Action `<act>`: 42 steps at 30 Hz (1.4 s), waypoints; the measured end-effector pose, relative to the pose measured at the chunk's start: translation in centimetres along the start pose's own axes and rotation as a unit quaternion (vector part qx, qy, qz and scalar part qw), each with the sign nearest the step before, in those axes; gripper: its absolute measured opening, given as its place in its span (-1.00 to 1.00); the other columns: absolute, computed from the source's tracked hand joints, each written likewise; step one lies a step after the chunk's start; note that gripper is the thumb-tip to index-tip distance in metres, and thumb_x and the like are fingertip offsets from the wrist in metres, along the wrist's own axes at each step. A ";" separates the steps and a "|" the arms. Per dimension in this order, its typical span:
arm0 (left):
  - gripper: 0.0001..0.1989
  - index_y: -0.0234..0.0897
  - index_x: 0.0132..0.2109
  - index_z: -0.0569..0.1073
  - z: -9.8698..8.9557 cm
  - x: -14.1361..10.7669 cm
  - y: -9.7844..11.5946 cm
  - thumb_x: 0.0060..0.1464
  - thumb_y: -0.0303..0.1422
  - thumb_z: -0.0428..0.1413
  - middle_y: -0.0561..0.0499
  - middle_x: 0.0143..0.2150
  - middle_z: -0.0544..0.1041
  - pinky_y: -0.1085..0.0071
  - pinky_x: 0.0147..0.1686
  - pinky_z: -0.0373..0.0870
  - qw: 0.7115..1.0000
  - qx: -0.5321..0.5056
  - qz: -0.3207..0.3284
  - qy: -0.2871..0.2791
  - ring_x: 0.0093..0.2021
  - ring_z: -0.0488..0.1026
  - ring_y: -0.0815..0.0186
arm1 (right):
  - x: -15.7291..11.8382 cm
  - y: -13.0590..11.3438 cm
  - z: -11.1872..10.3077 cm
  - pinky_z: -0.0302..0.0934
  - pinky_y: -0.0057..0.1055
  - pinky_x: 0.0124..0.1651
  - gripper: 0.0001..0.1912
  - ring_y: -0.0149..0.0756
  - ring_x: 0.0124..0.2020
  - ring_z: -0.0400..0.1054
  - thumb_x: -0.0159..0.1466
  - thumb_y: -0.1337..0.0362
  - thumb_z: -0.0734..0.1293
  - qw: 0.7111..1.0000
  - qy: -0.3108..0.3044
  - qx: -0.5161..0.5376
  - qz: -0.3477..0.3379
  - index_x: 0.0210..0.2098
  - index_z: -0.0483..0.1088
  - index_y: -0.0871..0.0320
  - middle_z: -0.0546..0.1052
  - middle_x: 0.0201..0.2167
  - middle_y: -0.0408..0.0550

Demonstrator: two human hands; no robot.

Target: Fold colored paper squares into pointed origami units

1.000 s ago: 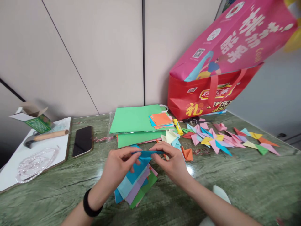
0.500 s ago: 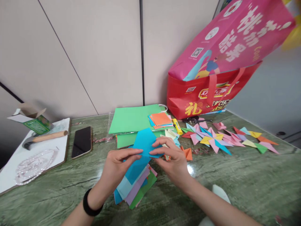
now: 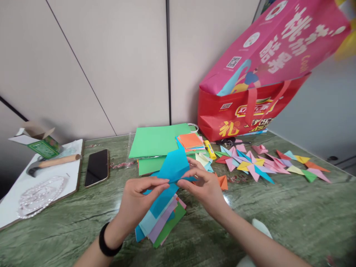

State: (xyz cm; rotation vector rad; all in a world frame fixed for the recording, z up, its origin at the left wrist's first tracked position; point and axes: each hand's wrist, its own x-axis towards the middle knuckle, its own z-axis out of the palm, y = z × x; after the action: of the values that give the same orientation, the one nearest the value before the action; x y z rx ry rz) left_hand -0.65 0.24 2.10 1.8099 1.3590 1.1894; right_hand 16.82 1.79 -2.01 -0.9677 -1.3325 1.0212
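A blue sheet of origami paper [image 3: 174, 163], partly folded, is held up between both hands. My left hand [image 3: 143, 194] pinches its lower left edge between thumb and fingers; a black band circles that wrist. On the right side, my right hand [image 3: 204, 181] grips the same edge, thumb low and fingers behind. The two thumbs are close together at a crease. Beneath the hands lies a fanned stack of coloured paper [image 3: 162, 226] in blue, lilac and green, its upper part hidden by the held sheet.
Large green sheets [image 3: 158, 141] lie behind, with small orange squares [image 3: 190, 141] and a yellow glue stick [image 3: 210, 149]. Folded paper pieces [image 3: 250, 163] spread to the right before a red bag [image 3: 236, 115]. At left are a phone [image 3: 96, 168], a hammer [image 3: 55, 162] and beads [image 3: 41, 196].
The blue paper's upper part has tilted and swung slightly right, showing a different face. My right fingers have shifted along its edge; my left hand has barely moved.
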 end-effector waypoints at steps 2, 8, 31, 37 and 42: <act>-0.94 -0.17 -0.46 0.61 0.1 0.0 0.1 -0.16 -0.42 0.23 0.03 -0.44 0.64 0.43 -0.44 0.48 1.000 -0.003 0.006 0.001 -0.44 0.55 0.22 | -0.1 -0.2 0.0 0.24 -0.37 -0.30 -0.84 -0.21 -0.23 0.32 -0.05 0.22 0.46 0.999 0.001 0.003 0.033 -0.56 0.42 0.13 0.45 -0.30 -0.03; -0.94 -0.20 -0.43 0.60 0.6 -0.2 -0.3 -0.13 -0.42 0.22 0.05 -0.45 0.64 0.50 -0.44 0.47 0.998 -0.053 -0.041 0.017 -0.43 0.56 0.26 | -0.6 -0.8 0.2 0.07 -0.49 -0.53 -0.82 -0.41 -0.55 0.19 -0.06 0.22 0.46 0.997 0.039 -0.034 0.051 -0.57 0.40 0.16 0.40 -0.60 -0.18; -0.67 -0.20 -0.05 0.46 1.3 -1.0 0.0 -0.03 -0.41 0.18 0.11 -0.43 0.64 0.49 -0.32 0.51 0.976 -0.190 -0.104 0.034 -0.37 0.58 0.27 | -1.1 -1.1 0.8 0.09 -0.51 -0.50 -0.83 -0.42 -0.52 0.21 0.00 0.25 0.43 0.997 0.068 -0.018 0.045 -0.53 0.34 0.14 0.37 -0.57 -0.21; -0.77 -0.27 -0.16 0.50 1.5 -0.7 -0.2 -0.04 -0.39 0.19 0.08 -0.40 0.64 0.44 -0.31 0.54 0.961 -0.244 -0.131 0.018 -0.38 0.59 0.24 | -1.0 -0.9 0.8 0.12 -0.53 -0.49 -0.72 -0.40 -0.45 0.23 -0.01 0.31 0.43 0.996 0.084 -0.008 0.014 -0.34 0.29 0.07 0.34 -0.47 -0.22; -0.85 -0.28 -0.25 0.50 1.6 -0.7 -0.3 -0.05 -0.41 0.20 0.07 -0.42 0.64 0.44 -0.32 0.55 0.951 -0.278 -0.137 0.016 -0.40 0.59 0.25 | -0.9 -0.9 0.6 0.08 -0.55 -0.52 -0.71 -0.43 -0.48 0.20 0.00 0.34 0.42 0.997 0.073 0.009 0.000 -0.35 0.23 0.07 0.29 -0.46 -0.24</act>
State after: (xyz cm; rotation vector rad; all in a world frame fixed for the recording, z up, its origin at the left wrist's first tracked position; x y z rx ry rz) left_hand 0.57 -0.24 0.88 1.1713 1.0992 1.2880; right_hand 16.24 0.65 -1.40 -1.0093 -1.1995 0.9434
